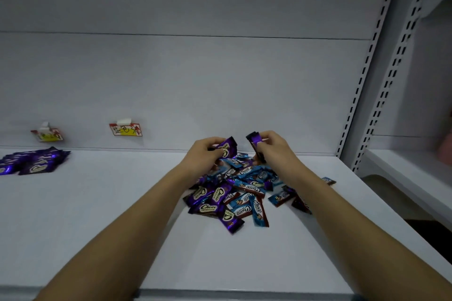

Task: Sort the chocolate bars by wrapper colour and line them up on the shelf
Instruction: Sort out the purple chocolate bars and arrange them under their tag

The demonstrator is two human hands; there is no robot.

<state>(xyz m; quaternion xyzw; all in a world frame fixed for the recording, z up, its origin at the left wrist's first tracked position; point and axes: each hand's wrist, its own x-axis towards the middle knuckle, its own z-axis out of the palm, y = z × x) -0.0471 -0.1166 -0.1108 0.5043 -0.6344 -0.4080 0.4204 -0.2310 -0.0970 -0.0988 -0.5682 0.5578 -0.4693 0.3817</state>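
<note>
A mixed pile of purple and blue chocolate bars (241, 193) lies on the white shelf (97, 215), right of centre. My left hand (204, 155) grips a purple bar (228, 148) above the pile's far edge. My right hand (271, 148) pinches another purple bar (255, 144), held nearly upright. At the far left, several purple bars (31, 161) lie together in a group by the back wall. One blue bar (329, 180) lies apart at the right.
Two small red-and-yellow paper labels (126, 129) (47, 134) are stuck on the back wall. Perforated metal uprights (362, 95) bound the shelf on the right, with another shelf section (403, 166) beyond. The shelf's front edge (220, 292) runs close below my forearms.
</note>
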